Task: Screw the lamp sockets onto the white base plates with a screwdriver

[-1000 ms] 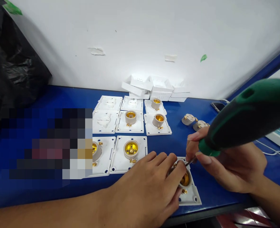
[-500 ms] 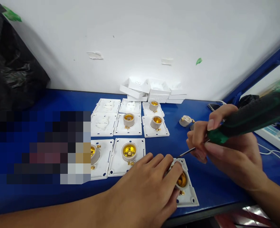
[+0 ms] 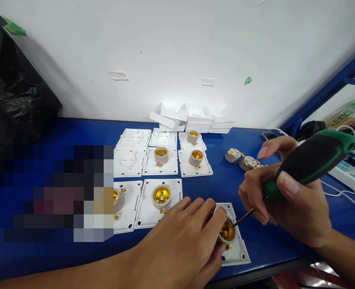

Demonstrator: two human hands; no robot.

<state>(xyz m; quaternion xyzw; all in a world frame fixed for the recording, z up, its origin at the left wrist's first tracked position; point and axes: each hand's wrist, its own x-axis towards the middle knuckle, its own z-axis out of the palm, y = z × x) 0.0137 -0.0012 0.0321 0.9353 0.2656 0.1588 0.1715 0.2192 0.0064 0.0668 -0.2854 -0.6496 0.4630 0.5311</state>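
Fingers curled, my left hand (image 3: 192, 237) grips a round lamp holder (image 3: 227, 230) with a brass threaded inside. This holder sits on a square white plastic plate (image 3: 236, 256) near the table's front edge. My right hand (image 3: 300, 208) is closed around a black and green screwdriver (image 3: 313, 158), index finger raised. The screwdriver's thin shaft slants down left, its tip at the right rim of the lamp holder; whether it touches a screw I cannot tell. My left fingers cover the holder's left side.
Several white plates, some carrying lamp holders (image 3: 162, 196), lie in rows on the blue table (image 3: 201, 188). White boxes (image 3: 198, 114) are stacked against the wall. Loose lamp holders (image 3: 234, 155) sit right of the rows. A black bag (image 3: 15, 80) stands left; a blurred patch hides the lower left.
The screwdriver tip has moved from the plate's far edge to the lamp holder's right rim, and its handle has tilted steeper. My left hand has stayed on the holder. The view has shifted slightly.
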